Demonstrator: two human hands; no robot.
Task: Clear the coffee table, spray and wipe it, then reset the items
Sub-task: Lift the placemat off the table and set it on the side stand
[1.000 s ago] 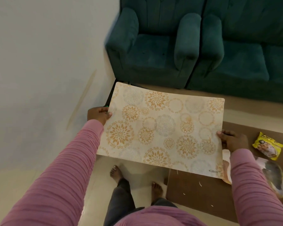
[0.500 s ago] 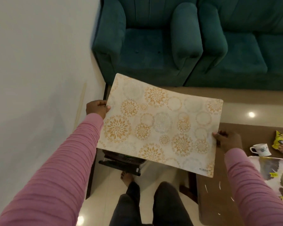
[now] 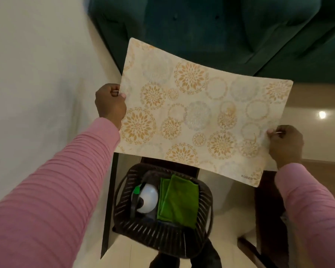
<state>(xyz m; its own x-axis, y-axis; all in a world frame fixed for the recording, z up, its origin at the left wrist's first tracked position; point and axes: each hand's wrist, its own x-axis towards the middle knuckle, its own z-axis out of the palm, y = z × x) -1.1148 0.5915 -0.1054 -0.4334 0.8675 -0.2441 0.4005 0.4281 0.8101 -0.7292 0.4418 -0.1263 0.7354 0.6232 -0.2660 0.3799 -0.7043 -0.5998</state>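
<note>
I hold a cream placemat (image 3: 197,117) with orange flower circles flat in the air in front of me. My left hand (image 3: 110,102) pinches its left edge and my right hand (image 3: 284,144) pinches its right edge. Below the mat stands a dark woven basket (image 3: 162,235) on the floor. Inside it lie a folded green cloth (image 3: 179,200) and a white spray bottle (image 3: 147,198) with a green nozzle. Only a dark brown corner of the coffee table (image 3: 267,202) shows at the right, under my right sleeve.
A dark green sofa (image 3: 220,29) fills the top of the view, close behind the mat. A pale wall (image 3: 37,74) runs along the left. A dark frame (image 3: 109,200) stands beside the basket on the glossy beige floor (image 3: 317,101).
The view has swung left and down. The placemat stays gripped by both hands and now hangs over the basket, which has come fully into view; the table's items have left the frame.
</note>
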